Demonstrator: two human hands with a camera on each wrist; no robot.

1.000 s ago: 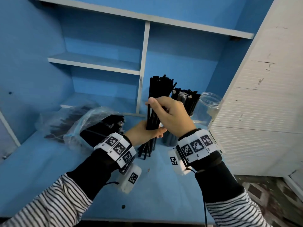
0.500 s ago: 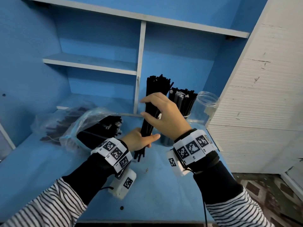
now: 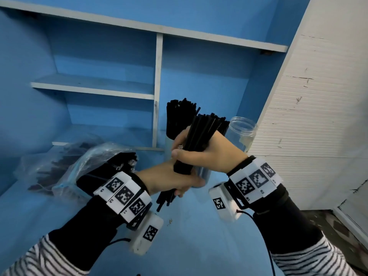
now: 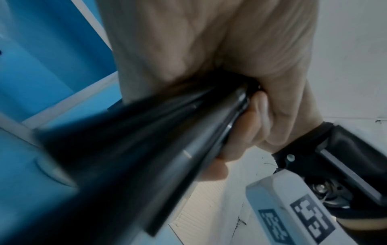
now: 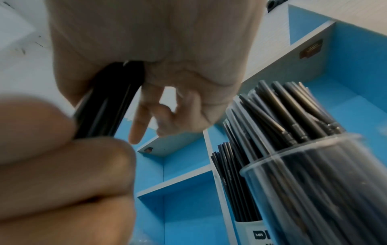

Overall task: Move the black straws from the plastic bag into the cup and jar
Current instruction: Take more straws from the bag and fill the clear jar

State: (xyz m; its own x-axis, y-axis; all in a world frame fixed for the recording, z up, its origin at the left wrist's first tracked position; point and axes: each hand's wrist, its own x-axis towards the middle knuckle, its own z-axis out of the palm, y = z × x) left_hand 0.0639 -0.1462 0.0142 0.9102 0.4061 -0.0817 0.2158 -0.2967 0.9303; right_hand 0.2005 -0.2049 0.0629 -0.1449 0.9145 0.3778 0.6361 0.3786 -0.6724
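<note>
Both hands hold one thick bundle of black straws (image 3: 201, 136), its top tilted to the right. My left hand (image 3: 179, 184) grips its lower end, and several straw ends stick out below. My right hand (image 3: 197, 156) wraps round its middle; in the right wrist view the bundle (image 5: 108, 102) runs through that fist. Right behind stands a clear cup (image 5: 314, 190) packed with straws. An empty clear jar (image 3: 242, 132) stands to its right. The plastic bag (image 3: 89, 166) lies at the left with more black straws (image 3: 121, 166) in its mouth.
A white cup (image 5: 251, 232) with straws (image 3: 179, 116) stands by the shelf divider (image 3: 157, 96). A second crumpled bag (image 3: 43, 166) lies further left. A white panel (image 3: 308, 116) closes off the right side. The blue table (image 3: 199, 246) runs toward me.
The bundle's top has tilted right, in front of the cup's straws. My right hand, loosened half a second ago, has wrapped round the bundle again.
</note>
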